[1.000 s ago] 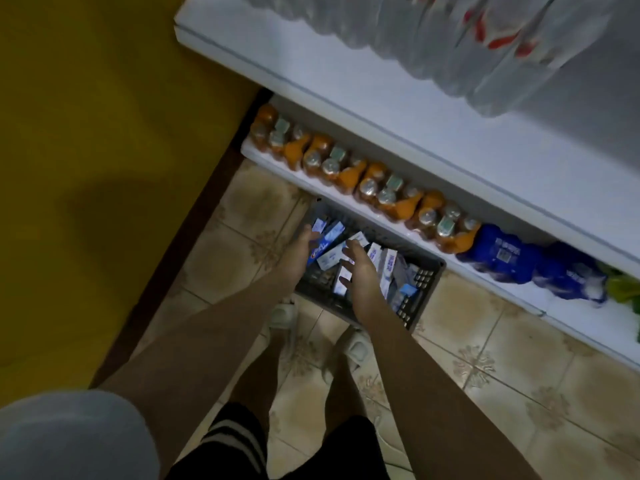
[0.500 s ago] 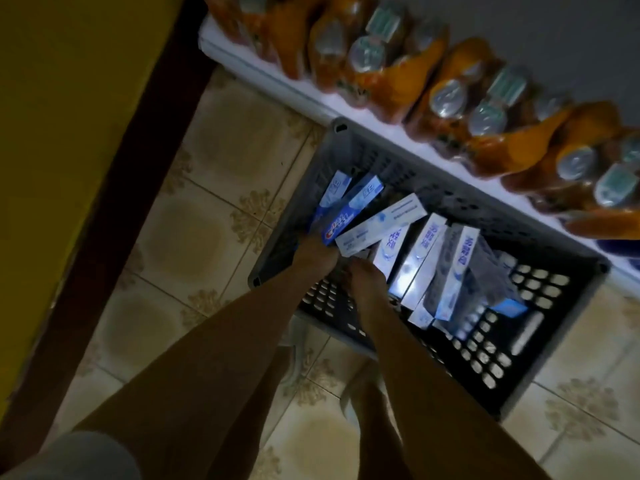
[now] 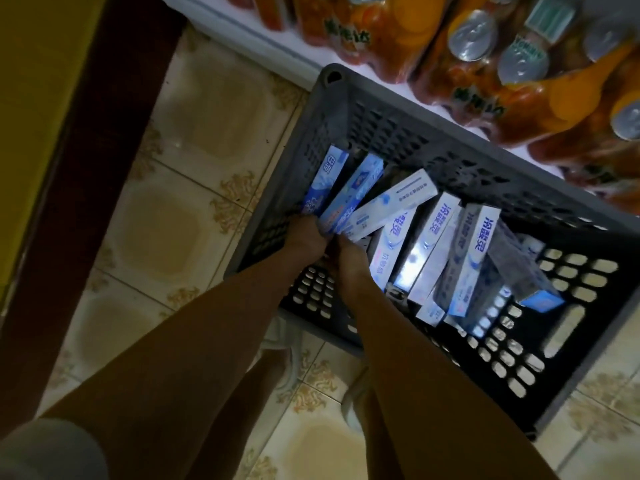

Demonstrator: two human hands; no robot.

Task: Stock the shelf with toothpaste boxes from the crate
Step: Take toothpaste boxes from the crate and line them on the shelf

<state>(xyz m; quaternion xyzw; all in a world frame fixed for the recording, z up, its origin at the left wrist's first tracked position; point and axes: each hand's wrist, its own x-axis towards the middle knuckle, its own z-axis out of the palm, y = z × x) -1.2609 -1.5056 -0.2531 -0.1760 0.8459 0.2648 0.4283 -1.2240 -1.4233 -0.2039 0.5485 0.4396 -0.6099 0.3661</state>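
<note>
**Both hands down in crate, gripping fanned toothpaste boxes**

Fingers of left hand (image 3: 306,239) are curled shut round the near ends of a fanned bunch of boxes; fingertips themselves are hidden under the cardboard. Right hand (image 3: 348,258) sits touching the left, fingers tucked under the same bunch, so whether it clamps a box cannot be told.

Floor (image 3: 173,216) is beige patterned tile. Dark grey perforated crate (image 3: 388,133) stands on it, far rim just against the white shelf edge (image 3: 249,32). Shelf carries shrink-wrapped orange drink bottles (image 3: 519,81) with silver caps, right above the crate.

Inside the crate: toothpaste boxes only, all at the left and middle; the right part of the slotted bottom shows bare.
- held bunch (image 3: 360,202): three boxes, two blue and one white, fanning up and away from the hands toward the far left corner
- loose boxes (image 3: 460,258): white-blue, leaning on edge side by side, just right of right hand
- one grey box (image 3: 519,271) lying tilted across the loose ones, farthest from the hands
</note>
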